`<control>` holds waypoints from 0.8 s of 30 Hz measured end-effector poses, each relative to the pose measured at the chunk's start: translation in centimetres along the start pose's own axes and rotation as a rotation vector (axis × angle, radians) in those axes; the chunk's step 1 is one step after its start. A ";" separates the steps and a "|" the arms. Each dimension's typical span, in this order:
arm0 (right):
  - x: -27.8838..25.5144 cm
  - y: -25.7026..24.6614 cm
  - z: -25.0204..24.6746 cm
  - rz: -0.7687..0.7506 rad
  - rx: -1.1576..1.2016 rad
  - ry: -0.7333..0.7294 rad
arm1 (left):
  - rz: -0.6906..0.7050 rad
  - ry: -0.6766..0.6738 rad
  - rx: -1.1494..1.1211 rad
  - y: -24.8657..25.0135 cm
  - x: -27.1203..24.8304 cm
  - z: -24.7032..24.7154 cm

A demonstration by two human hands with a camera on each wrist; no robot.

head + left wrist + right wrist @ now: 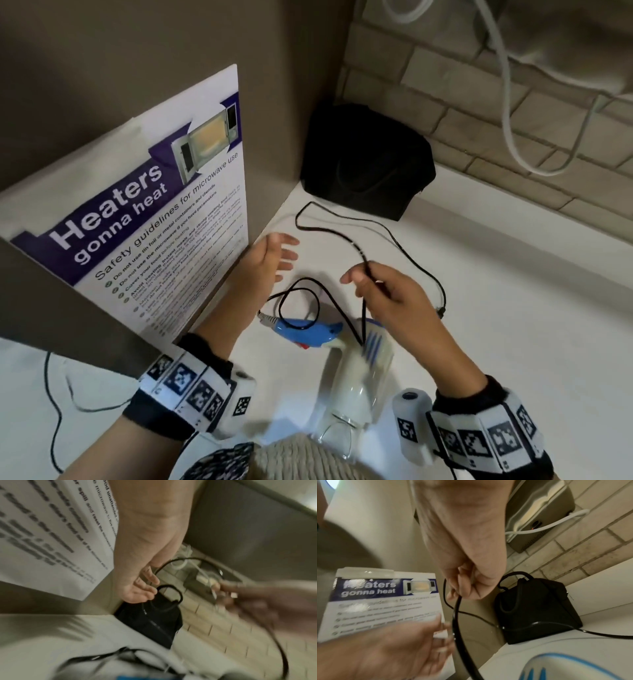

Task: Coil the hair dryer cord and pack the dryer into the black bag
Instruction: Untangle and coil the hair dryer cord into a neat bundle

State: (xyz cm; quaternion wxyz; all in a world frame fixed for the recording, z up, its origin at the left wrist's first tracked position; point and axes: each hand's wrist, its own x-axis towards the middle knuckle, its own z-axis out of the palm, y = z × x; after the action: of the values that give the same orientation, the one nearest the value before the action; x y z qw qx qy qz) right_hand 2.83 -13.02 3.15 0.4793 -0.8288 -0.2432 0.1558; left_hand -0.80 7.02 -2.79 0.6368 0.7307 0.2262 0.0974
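Matt cloth bag, glossy plastic dryer & cord, smooth counter

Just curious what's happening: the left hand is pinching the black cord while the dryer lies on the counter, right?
Not quite: the right hand pinches the cord, as the head view shows. The left hand is open. The dryer does lie on the counter.
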 end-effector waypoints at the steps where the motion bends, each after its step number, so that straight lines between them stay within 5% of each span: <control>1: 0.2 -0.1 -0.5 0.020 0.042 0.044 | 0.061 -0.007 0.233 -1.3 0.1 0.0; 5: 0.8 -0.2 -1.7 0.067 0.122 0.179 | 0.048 -0.192 0.762 -5.4 -0.4 0.6; 9: 1.3 0.5 -2.1 0.072 0.146 0.274 | 0.031 -0.165 0.912 -5.9 -0.4 0.8; 17: 1.3 2.2 -2.7 0.129 0.022 0.333 | -0.062 -0.195 0.700 -3.4 -1.2 -1.3; 21: 0.7 2.6 -2.9 0.150 -0.332 0.171 | 0.028 -0.276 0.434 0.1 -2.7 -1.8; 24: -0.1 0.6 -2.3 -0.031 -0.623 0.313 | 0.154 -0.313 0.342 3.7 -4.4 -1.3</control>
State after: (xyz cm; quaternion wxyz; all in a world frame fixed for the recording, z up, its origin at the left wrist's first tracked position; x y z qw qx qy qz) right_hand 4.03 -15.01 3.78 0.2372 -0.9453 -0.2153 -0.0621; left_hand -4.46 5.87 1.67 0.5218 0.8491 0.0813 -0.0084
